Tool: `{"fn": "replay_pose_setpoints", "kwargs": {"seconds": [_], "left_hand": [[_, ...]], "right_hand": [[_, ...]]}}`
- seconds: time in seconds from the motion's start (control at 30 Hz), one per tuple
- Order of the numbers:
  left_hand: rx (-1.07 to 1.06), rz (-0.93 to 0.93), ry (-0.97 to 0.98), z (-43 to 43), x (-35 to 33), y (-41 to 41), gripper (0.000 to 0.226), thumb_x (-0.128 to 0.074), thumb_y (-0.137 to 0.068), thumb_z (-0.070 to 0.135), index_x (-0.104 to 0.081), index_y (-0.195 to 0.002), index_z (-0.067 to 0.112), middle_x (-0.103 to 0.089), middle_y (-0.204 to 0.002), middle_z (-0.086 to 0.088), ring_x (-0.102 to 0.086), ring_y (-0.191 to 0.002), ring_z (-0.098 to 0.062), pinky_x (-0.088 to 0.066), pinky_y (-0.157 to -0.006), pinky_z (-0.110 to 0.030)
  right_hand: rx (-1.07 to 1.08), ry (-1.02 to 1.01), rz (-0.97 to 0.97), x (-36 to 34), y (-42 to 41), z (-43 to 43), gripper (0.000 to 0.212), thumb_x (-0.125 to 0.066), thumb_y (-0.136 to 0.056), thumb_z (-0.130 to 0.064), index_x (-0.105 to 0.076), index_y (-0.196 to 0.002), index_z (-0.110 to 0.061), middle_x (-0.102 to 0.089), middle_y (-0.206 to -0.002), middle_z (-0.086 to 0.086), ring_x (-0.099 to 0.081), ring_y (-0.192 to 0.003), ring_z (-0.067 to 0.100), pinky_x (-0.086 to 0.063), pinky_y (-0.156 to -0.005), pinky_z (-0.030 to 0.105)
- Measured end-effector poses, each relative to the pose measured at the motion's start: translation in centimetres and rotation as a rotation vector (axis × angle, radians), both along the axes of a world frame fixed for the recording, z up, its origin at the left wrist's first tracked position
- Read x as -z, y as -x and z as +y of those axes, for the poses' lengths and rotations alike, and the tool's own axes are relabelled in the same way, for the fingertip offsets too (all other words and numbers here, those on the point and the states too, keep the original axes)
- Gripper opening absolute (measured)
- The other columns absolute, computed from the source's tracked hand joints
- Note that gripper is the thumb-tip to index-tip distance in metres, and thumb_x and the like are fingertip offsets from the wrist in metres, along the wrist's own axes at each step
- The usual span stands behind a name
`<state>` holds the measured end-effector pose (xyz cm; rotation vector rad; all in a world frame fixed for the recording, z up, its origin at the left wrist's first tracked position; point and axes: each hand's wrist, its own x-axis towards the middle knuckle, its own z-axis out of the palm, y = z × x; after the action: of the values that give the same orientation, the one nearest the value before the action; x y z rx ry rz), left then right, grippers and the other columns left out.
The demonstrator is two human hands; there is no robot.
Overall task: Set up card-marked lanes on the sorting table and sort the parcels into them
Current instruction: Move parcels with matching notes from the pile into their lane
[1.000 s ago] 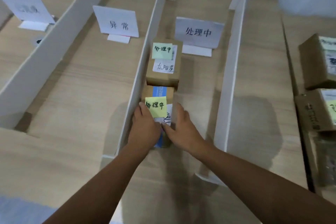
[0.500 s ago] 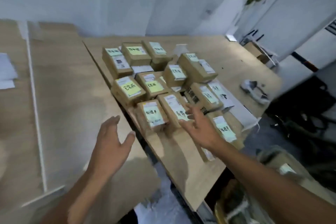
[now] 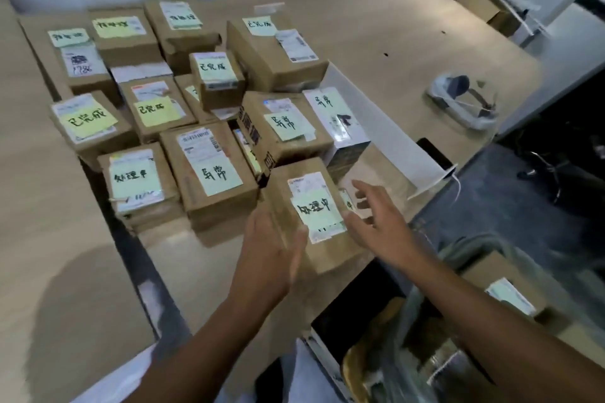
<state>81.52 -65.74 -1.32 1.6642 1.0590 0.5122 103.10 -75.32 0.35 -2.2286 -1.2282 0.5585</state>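
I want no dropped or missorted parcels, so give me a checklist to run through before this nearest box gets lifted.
1. Note legible: ok; the nearest parcel shows 处理中 on its green note.
2. Left hand on the box: ok, palm against its left side.
3. Right hand on the box: not ok, fingers spread beside it, no grip yet.
4. Nothing stacked on top: ok.
5. Neighbouring 异常 parcel apart: cannot tell, they sit very close.
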Motion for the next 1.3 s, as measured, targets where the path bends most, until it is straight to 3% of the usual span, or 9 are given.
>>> {"fn": "replay_pose_setpoints", "kwargs": {"seconds": [0.23,0.43,0.53,0.67,0.8,0.93,1.07,1.2,1.3], "left_hand": [[-0.183,-0.028,0.047,-3.0,2.6,-6.6,0.056,-0.064,-0.094,0.016,-0.040,-0.143,0.028,-0.053,-0.139,0.010,-0.052,-0.125,-0.005,-0.050,-0.092,-0.018],[-0.264,-0.110,-0.048,-3.8,-0.4,-4.7,0.064,-0.061,-0.087,0.021,-0.040,-0.137,0.055,-0.055,-0.129,0.034,-0.054,-0.122,0.003,-0.051,-0.087,-0.013],[-0.303,-0.102,-0.093,-3.8,-3.0,-1.0,0.063,-0.057,-0.086,0.033,-0.039,-0.146,0.044,-0.051,-0.137,0.025,-0.049,-0.129,-0.005,-0.048,-0.104,-0.035],[-0.430,-0.089,-0.188,-1.4,-6.1,6.0,0.067,-0.058,-0.089,0.036,-0.035,-0.152,0.037,-0.045,-0.148,0.023,-0.044,-0.138,-0.011,-0.044,-0.110,-0.046],[-0.603,-0.054,-0.308,3.0,-9.1,15.3,0.068,-0.060,-0.085,0.030,-0.039,-0.150,0.036,-0.048,-0.146,0.022,-0.048,-0.134,-0.011,-0.047,-0.107,-0.047],[-0.737,-0.046,-0.329,6.5,-10.6,26.3,0.063,-0.062,-0.091,0.023,-0.041,-0.149,0.035,-0.048,-0.146,0.025,-0.047,-0.134,-0.001,-0.045,-0.110,-0.038],[-0.854,-0.058,-0.314,10.0,-9.6,37.8,0.063,-0.064,-0.091,0.022,-0.044,-0.147,0.040,-0.054,-0.141,0.022,-0.052,-0.129,0.000,-0.049,-0.103,-0.031],[-0.885,-0.088,-0.272,15.5,-7.1,50.0,0.067,-0.061,-0.082,0.030,-0.043,-0.146,0.042,-0.057,-0.140,0.020,-0.055,-0.130,-0.005,-0.050,-0.105,-0.040],[-0.876,-0.060,-0.291,21.5,-5.4,59.0,0.062,-0.060,-0.081,0.028,-0.045,-0.135,0.054,-0.055,-0.127,0.041,-0.055,-0.118,0.013,-0.046,-0.092,-0.008]], "right_hand": [[-0.108,0.054,0.125,5.5,-1.4,0.6,0.076,-0.055,-0.100,-0.051,-0.015,-0.160,-0.030,-0.029,-0.160,-0.012,-0.027,-0.137,-0.009,-0.030,-0.114,0.024],[-0.142,-0.010,0.152,1.2,0.8,-1.4,0.083,-0.059,-0.094,-0.056,-0.015,-0.159,-0.028,-0.037,-0.152,-0.009,-0.041,-0.140,0.011,-0.046,-0.110,0.043],[-0.244,-0.029,0.186,-2.5,3.0,-0.6,0.078,-0.052,-0.090,-0.067,-0.015,-0.153,-0.039,-0.043,-0.147,-0.013,-0.048,-0.132,0.003,-0.051,-0.105,0.039],[-0.390,-0.109,0.204,-5.9,8.6,5.3,0.069,-0.055,-0.094,-0.063,-0.016,-0.149,-0.048,-0.047,-0.140,-0.029,-0.050,-0.118,-0.015,-0.049,-0.092,0.020],[-0.545,-0.212,0.244,-7.2,18.0,12.5,0.072,-0.057,-0.096,-0.055,-0.016,-0.155,-0.042,-0.044,-0.151,-0.012,-0.052,-0.126,0.002,-0.050,-0.100,0.030],[-0.662,-0.247,0.382,-7.7,29.6,18.8,0.068,-0.059,-0.097,-0.051,-0.021,-0.153,-0.045,-0.043,-0.151,-0.020,-0.049,-0.127,-0.007,-0.048,-0.101,0.025],[-0.755,-0.274,0.400,-6.8,41.4,24.0,0.062,-0.058,-0.097,-0.048,-0.023,-0.148,-0.049,-0.041,-0.129,-0.030,-0.037,-0.115,-0.031,-0.035,-0.087,-0.003],[-0.756,-0.242,0.400,-4.5,54.2,29.9,0.061,-0.055,-0.092,-0.049,-0.029,-0.148,-0.044,-0.047,-0.139,-0.017,-0.053,-0.118,-0.005,-0.053,-0.095,0.028],[-0.749,-0.213,0.388,-3.1,63.3,35.4,0.061,-0.054,-0.092,-0.049,-0.029,-0.147,-0.041,-0.048,-0.137,-0.015,-0.056,-0.118,0.001,-0.053,-0.096,0.031]]}}
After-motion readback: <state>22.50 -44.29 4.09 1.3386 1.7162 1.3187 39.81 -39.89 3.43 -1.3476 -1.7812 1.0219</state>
